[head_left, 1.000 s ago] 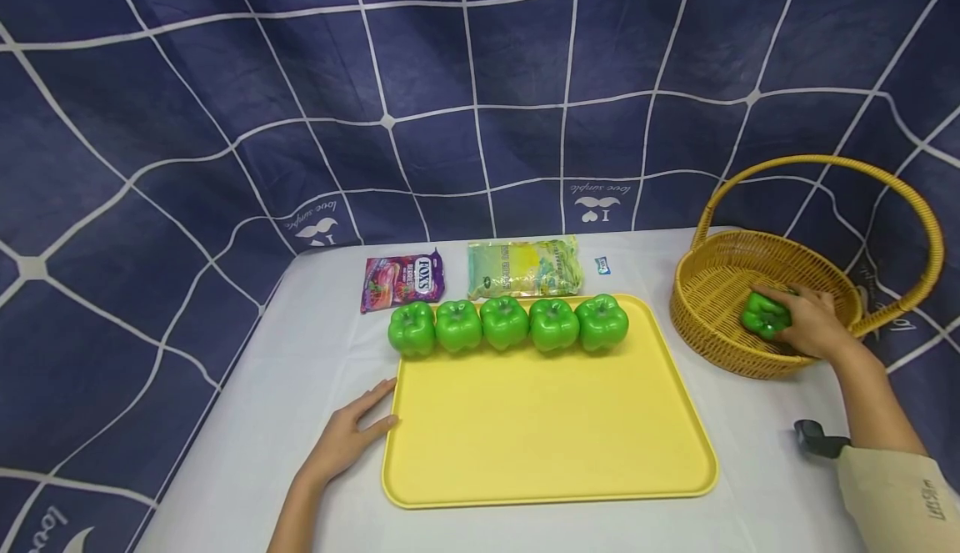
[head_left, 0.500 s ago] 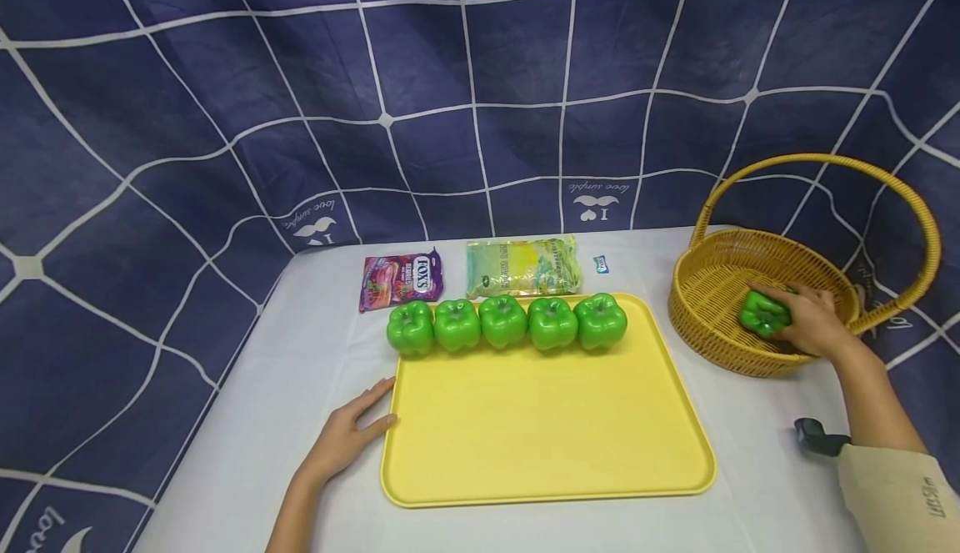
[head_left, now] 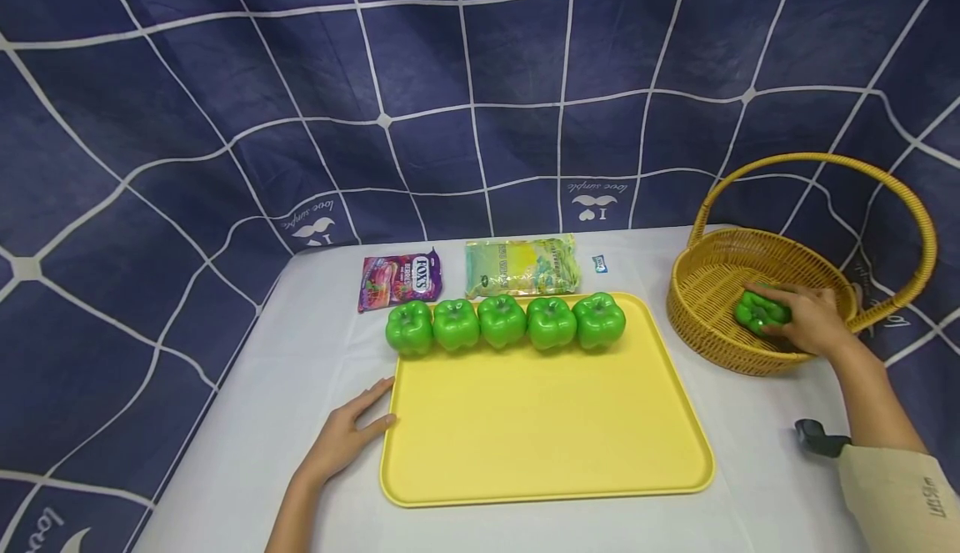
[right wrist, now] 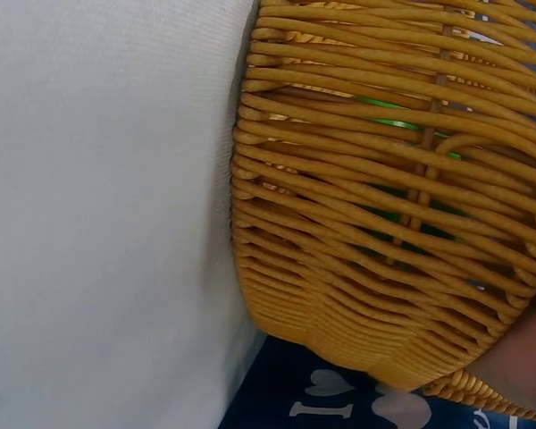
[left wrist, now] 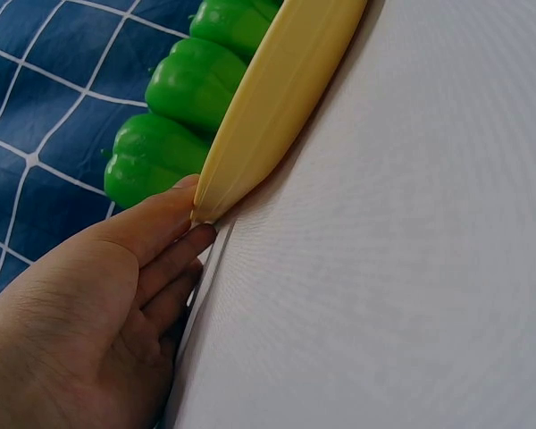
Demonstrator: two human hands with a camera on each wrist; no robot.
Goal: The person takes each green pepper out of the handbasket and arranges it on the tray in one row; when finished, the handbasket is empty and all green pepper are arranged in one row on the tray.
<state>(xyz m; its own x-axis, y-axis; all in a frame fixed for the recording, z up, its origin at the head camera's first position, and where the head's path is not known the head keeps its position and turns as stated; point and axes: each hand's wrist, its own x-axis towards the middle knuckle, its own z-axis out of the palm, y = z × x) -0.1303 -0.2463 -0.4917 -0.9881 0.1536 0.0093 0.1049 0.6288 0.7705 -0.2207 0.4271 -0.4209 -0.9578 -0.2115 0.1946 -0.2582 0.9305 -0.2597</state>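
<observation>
In the head view, my right hand [head_left: 813, 319] reaches into a wicker basket [head_left: 705, 336] at the right, its fingers round a green bell pepper [head_left: 757, 311]. Through the weave of the basket [right wrist: 366, 179] in the right wrist view, only bits of green show. My left hand [head_left: 341, 440] lies beside a yellow tray [head_left: 547, 419], straight fingertips touching its left rim. From the left wrist, this hand [left wrist: 98, 295] has its thumb and fingers against the tray edge [left wrist: 277, 98]. Several green bell peppers [head_left: 502, 322] stand in a row along the tray's far edge.
Behind the peppers lie a purple Fox's candy bag [head_left: 401, 280], a green-yellow packet [head_left: 521, 267] and a small blue-white wrapper [head_left: 599, 263]. The basket's tall handle [head_left: 825, 158] arches above the right hand. A dark blue gridded cloth [head_left: 480, 103] hangs behind the white table.
The right hand and the pepper in the basket have shifted very slightly left. The left hand, tray and row of peppers stay as they were.
</observation>
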